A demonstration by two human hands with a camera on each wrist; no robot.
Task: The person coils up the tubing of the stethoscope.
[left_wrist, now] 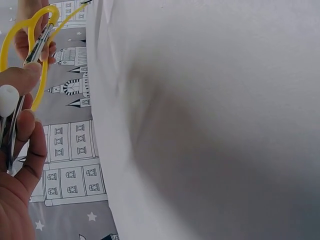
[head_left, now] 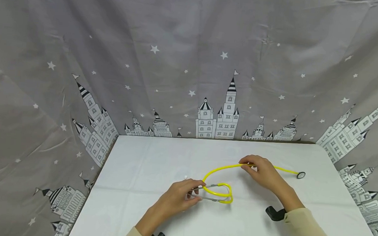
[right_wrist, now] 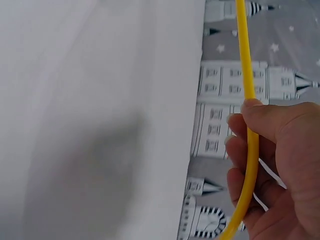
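A stethoscope with yellow tubing (head_left: 220,168) is held above the white table by both hands. My left hand (head_left: 179,197) grips its metal ear tubes, and in the left wrist view a white eartip (left_wrist: 8,100) shows beside the thumb. The yellow tubing loops round near the left fingers. Farther right, my right hand (head_left: 262,172) pinches the tubing between thumb and fingers, as the right wrist view also shows on the yellow tube (right_wrist: 247,75). Beyond that hand the tubing runs out to the round chest piece (head_left: 300,175) with a dark rim.
A white cloth-covered table (head_left: 141,158) lies under the hands. Behind and around it hangs a grey curtain (head_left: 168,30) printed with castles and stars. Black wrist-camera mounts (head_left: 275,213) stick out at both wrists.
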